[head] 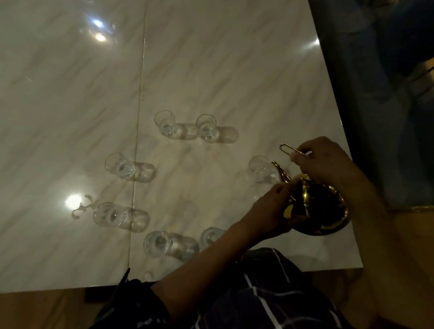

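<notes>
i see a glossy gold teapot (pixel 321 212), spout by 1 glass (pixel 261 171). fingers of the left hand (pixel 267 212) curl round its belly; the right hand (pixel 326 160) pinches its wire handle (pixel 290 150).

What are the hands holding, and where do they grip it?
A gold teapot: the right hand grips its thin loop handle, the left hand holds its round side.

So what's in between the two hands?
The gold teapot, as the head view shows. The left hand holds its side, and the right hand pinches its thin handle from above.
</notes>
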Action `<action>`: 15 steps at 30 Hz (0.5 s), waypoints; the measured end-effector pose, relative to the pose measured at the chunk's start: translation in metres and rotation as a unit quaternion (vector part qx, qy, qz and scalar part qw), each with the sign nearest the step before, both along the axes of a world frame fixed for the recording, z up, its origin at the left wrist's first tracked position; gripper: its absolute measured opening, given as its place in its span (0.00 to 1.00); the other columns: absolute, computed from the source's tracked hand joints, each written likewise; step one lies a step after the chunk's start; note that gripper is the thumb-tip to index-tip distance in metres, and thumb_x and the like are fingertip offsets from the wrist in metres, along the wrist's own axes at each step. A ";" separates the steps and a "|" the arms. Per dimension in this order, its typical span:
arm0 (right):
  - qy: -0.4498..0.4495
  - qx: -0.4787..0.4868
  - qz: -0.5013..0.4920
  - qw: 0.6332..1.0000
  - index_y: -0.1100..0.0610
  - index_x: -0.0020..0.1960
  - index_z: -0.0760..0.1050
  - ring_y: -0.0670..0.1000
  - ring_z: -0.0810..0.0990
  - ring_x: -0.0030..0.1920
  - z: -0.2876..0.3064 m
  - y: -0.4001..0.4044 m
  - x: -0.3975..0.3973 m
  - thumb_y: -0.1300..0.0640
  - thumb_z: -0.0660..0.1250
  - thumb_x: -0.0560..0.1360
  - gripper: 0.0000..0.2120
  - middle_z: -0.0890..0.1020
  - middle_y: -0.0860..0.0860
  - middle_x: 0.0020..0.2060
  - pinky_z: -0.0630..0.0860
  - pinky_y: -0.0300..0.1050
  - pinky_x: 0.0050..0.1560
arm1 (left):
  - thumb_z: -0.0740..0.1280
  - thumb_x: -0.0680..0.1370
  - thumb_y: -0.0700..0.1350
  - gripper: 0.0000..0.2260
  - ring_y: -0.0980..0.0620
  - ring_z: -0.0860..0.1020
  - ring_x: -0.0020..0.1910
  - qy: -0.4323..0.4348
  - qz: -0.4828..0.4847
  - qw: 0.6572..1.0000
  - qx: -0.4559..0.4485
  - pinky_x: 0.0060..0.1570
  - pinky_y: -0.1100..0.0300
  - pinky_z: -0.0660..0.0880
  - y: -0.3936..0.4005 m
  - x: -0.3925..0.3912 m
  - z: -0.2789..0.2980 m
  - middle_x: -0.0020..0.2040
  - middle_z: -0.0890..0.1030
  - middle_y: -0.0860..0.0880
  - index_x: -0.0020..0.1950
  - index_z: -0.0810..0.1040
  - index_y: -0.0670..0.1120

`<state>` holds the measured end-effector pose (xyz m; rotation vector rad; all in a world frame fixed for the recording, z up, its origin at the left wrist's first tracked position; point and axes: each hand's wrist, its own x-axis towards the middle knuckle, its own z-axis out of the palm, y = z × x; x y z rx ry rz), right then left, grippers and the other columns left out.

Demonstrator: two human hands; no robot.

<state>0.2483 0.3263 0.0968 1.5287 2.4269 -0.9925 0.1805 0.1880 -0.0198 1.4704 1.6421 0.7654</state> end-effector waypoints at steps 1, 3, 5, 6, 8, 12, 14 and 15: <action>0.001 0.003 0.000 1.000 0.60 0.55 0.82 0.56 0.82 0.50 0.001 0.000 0.000 0.51 0.65 0.79 0.14 0.84 0.58 0.47 0.79 0.52 0.54 | 0.71 0.77 0.53 0.38 0.41 0.75 0.65 -0.002 0.002 1.000 -0.001 0.58 0.42 0.78 0.000 0.001 0.000 0.73 0.69 0.41 0.80 0.52 0.53; 0.002 0.007 0.002 1.000 0.60 0.52 0.83 0.56 0.82 0.47 0.002 -0.001 0.001 0.51 0.65 0.78 0.14 0.84 0.58 0.43 0.78 0.49 0.49 | 0.70 0.76 0.55 0.38 0.41 0.76 0.64 -0.006 0.006 1.000 -0.004 0.58 0.42 0.78 0.000 0.002 0.002 0.72 0.69 0.41 0.80 0.53 0.55; -0.003 0.007 0.008 1.000 0.61 0.49 0.83 0.56 0.82 0.45 0.003 -0.001 0.002 0.51 0.65 0.78 0.13 0.84 0.57 0.41 0.75 0.46 0.44 | 0.69 0.76 0.57 0.37 0.41 0.76 0.63 -0.008 0.009 1.000 -0.006 0.57 0.42 0.78 0.000 0.003 0.004 0.71 0.70 0.41 0.80 0.53 0.55; -0.007 0.006 0.009 1.000 0.60 0.49 0.83 0.56 0.82 0.46 0.004 -0.002 0.002 0.51 0.65 0.78 0.13 0.84 0.58 0.42 0.74 0.45 0.43 | 0.68 0.76 0.57 0.37 0.41 0.76 0.63 -0.009 0.009 1.000 -0.005 0.57 0.42 0.78 0.000 0.004 0.004 0.71 0.70 0.41 0.80 0.53 0.55; -0.013 0.009 0.011 1.000 0.60 0.51 0.83 0.57 0.81 0.47 0.007 -0.003 0.003 0.51 0.65 0.79 0.13 0.84 0.58 0.45 0.73 0.45 0.45 | 0.69 0.76 0.57 0.37 0.41 0.76 0.63 -0.007 0.006 1.000 -0.006 0.57 0.42 0.78 0.000 0.005 0.004 0.71 0.70 0.41 0.80 0.54 0.54; -0.007 0.017 0.012 1.000 0.61 0.52 0.83 0.58 0.82 0.50 0.012 -0.004 0.006 0.51 0.65 0.78 0.14 0.84 0.59 0.47 0.78 0.51 0.53 | 0.68 0.75 0.59 0.38 0.42 0.76 0.64 0.002 0.003 1.000 -0.006 0.56 0.41 0.78 0.000 0.007 0.004 0.71 0.70 0.42 0.80 0.52 0.56; -0.009 0.017 0.016 1.000 0.61 0.53 0.83 0.58 0.82 0.51 0.014 -0.004 0.007 0.51 0.65 0.78 0.14 0.84 0.59 0.47 0.78 0.54 0.55 | 0.68 0.75 0.58 0.38 0.42 0.76 0.63 0.002 0.004 1.000 -0.005 0.56 0.41 0.78 0.000 0.008 0.004 0.71 0.70 0.42 0.80 0.52 0.57; -0.010 0.017 0.017 1.000 0.61 0.53 0.82 0.58 0.82 0.50 0.014 -0.004 0.008 0.51 0.65 0.78 0.14 0.84 0.59 0.47 0.78 0.54 0.55 | 0.69 0.76 0.57 0.38 0.42 0.76 0.64 0.002 0.003 1.000 -0.002 0.57 0.41 0.78 -0.001 0.009 0.005 0.71 0.70 0.42 0.80 0.52 0.56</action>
